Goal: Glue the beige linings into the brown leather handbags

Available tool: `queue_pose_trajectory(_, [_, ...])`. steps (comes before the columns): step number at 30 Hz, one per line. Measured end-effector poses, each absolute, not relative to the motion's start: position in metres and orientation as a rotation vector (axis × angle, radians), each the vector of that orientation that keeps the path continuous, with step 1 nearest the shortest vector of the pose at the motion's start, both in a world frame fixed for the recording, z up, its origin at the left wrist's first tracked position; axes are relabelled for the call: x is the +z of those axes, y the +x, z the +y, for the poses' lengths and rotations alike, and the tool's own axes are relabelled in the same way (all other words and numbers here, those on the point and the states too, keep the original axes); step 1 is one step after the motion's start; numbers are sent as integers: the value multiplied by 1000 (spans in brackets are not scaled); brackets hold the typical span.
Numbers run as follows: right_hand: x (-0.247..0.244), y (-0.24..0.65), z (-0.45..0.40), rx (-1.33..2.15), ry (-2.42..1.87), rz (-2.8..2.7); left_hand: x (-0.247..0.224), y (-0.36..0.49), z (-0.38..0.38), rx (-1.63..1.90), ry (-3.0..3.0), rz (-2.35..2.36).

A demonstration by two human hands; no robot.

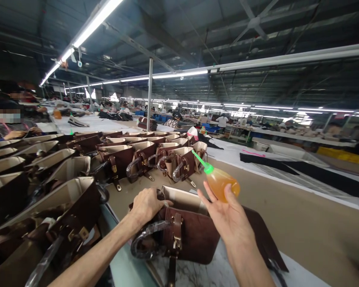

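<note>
A dark brown handbag point(194, 235) stands in front of me with its top open and its beige lining showing. My left hand point(146, 205) is closed on the bag's upper left edge, thumb on the rim. Above the bag's right side, my right hand point(230, 219) holds a squeeze bottle point(221, 183) between thumb and fingers. Amber liquid fills the bottle, and its thin green nozzle point(201, 161) points up and to the left. A plastic-wrapped handle point(148, 239) hangs at the bag's front left. The brown flap point(263, 231) lies spread behind it on the right.
Rows of similar brown handbags point(119, 159) crowd the table ahead and to the left. Dark material point(302, 173) lies on the right. A metal post point(150, 93) rises beyond the bags. A co-worker in a striped top point(6, 129) sits at the far left.
</note>
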State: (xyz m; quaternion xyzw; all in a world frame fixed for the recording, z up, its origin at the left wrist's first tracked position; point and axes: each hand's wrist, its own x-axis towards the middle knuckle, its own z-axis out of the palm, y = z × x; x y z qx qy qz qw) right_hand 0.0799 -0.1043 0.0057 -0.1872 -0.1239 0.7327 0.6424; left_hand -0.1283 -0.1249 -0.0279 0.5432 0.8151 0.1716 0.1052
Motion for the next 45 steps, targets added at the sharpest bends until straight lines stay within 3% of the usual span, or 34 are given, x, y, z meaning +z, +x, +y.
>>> queue_pose_trajectory(16, [4,77,-111,1647,-475,-294,-73,-138,-93,972,1337,1843])
queue_pose_trajectory(21, [8,85,-121,1647,-482,-270,-53,-128,-93,972,1431,1589])
queue_pose_trajectory(29, [14,129,-171,1622,-498,-142,52,-107,-81,706,1785,1243])
queue_pose_trajectory(34, [4,161,-206,1542,-689,-251,94,-69,-71,160,2178,1214])
queue_pose_trajectory(40, [-13,207,-233,1144,-998,-720,82,-25,-74,-243,2286,1252])
queue_pose_trajectory(45, [-15,222,-235,885,-1196,-967,55,-4,-70,-191,2213,1323])
